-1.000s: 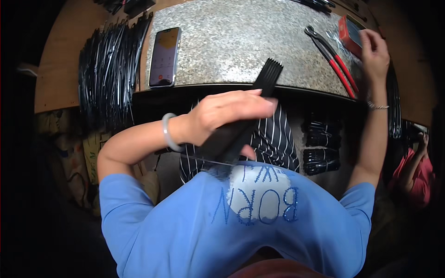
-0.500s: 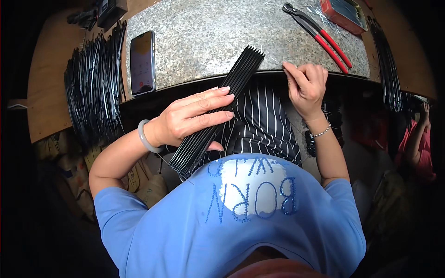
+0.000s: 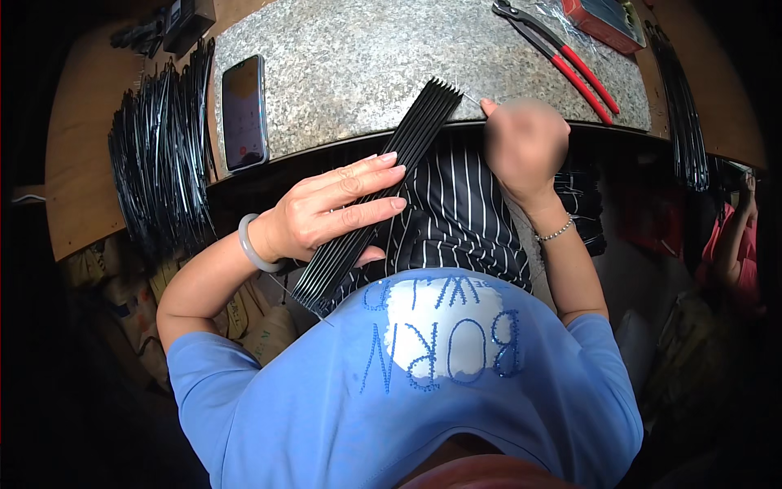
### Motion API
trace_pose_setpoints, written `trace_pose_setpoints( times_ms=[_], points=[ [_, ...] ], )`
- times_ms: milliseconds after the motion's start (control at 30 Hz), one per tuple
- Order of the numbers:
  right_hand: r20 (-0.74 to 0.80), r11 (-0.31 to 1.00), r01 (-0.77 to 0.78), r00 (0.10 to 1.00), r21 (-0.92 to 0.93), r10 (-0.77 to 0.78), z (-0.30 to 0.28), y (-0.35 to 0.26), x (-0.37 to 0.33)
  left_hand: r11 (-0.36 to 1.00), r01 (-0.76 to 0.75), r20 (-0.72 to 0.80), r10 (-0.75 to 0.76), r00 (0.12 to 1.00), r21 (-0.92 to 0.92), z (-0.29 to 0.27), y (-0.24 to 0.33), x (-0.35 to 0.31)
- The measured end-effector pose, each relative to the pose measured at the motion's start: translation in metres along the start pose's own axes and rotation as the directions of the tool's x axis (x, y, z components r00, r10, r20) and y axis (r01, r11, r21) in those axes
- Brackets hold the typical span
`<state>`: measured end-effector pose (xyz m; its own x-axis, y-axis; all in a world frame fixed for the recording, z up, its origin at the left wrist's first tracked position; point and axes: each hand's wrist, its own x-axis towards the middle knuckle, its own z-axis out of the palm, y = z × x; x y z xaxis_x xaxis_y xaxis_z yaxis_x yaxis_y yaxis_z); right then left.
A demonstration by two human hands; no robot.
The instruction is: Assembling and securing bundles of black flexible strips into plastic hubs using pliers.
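My left hand [image 3: 326, 208] grips a flat row of slim black strips [image 3: 411, 134], fingers laid across the top and thumb underneath. The row slants from my shirt up to the table's front edge. From its far end a thin pale wire [image 3: 472, 99] runs toward my right hand [image 3: 525, 151]. That hand is mostly blurred; one fingertip shows at the wire's end, and its fingers look closed. Another bit of thin wire sticks out at the row's near end, by my shirt.
A stone-topped table [image 3: 350, 73] spans the front. On it lie a phone [image 3: 244, 112], red-handled pliers [image 3: 558, 63] and a red box [image 3: 604, 23]. Black strips hang in a thick bunch [image 3: 163, 147] at left and a smaller bunch [image 3: 680, 106] at right. Another person's arm [image 3: 743, 216] shows far right.
My right hand has shifted slightly left and nearer the row's far end, shortening the visible wire. The left hand keeps its grip on the row.
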<state>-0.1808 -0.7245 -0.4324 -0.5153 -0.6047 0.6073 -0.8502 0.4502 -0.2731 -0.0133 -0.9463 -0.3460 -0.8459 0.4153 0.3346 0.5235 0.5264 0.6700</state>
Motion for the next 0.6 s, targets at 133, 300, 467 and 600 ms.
trace_pose_setpoints(
  times_ms=[133,300,467,600],
  points=[
    [0.023,1.000,0.007,1.000,0.003,-0.007,-0.0018,-0.0054,0.0032,0.999,-0.035,0.016,0.036,0.999,-0.020,-0.0001,0.0003,-0.0011],
    [0.055,0.998,0.044,0.997,0.050,-0.047,-0.0032,0.0020,0.0024,0.999,-0.039,0.000,0.039,0.999,-0.021,0.0007,0.0011,-0.0034],
    [0.029,0.996,0.060,0.998,0.062,-0.062,0.0024,-0.0035,0.0033,0.996,-0.072,0.044,0.075,0.996,-0.053,0.0006,0.0016,-0.0032],
    [0.020,0.996,0.061,0.998,0.066,-0.062,0.0031,-0.0052,0.0012,0.996,-0.072,0.045,0.074,0.996,-0.047,0.0010,0.0022,-0.0054]
  ],
)
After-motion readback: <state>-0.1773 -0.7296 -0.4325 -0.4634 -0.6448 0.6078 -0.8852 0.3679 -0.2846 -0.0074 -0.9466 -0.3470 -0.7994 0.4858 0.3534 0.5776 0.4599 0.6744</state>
